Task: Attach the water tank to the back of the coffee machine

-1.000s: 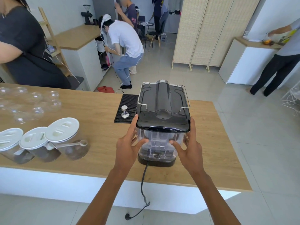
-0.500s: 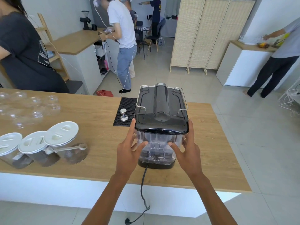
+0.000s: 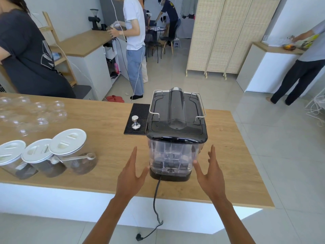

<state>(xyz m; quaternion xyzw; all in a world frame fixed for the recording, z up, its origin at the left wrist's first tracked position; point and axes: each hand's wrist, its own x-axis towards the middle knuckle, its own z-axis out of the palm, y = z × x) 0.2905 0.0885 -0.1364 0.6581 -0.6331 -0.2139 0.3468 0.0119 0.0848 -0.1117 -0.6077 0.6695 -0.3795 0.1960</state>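
The black coffee machine (image 3: 176, 113) stands on the wooden counter (image 3: 105, 124) with its back toward me. The clear water tank (image 3: 171, 155) sits against that back, under the black lid and on the machine's base. My left hand (image 3: 131, 173) is open just left of the tank, fingers spread, apart from it. On the tank's right, my right hand (image 3: 210, 170) is open as well, with its thumb tip close to the tank's lower corner. A black power cord (image 3: 156, 199) hangs from the base over the counter edge.
Three white-lidded jars (image 3: 44, 154) with a scoop stand at the left, clear glasses (image 3: 33, 115) behind them. A tamper (image 3: 135, 122) rests on a black mat (image 3: 140, 111) left of the machine. Several people stand beyond the counter.
Both hands were pressed on the tank's sides; they have let go and drawn back and outward. The tank stays seated on the machine.
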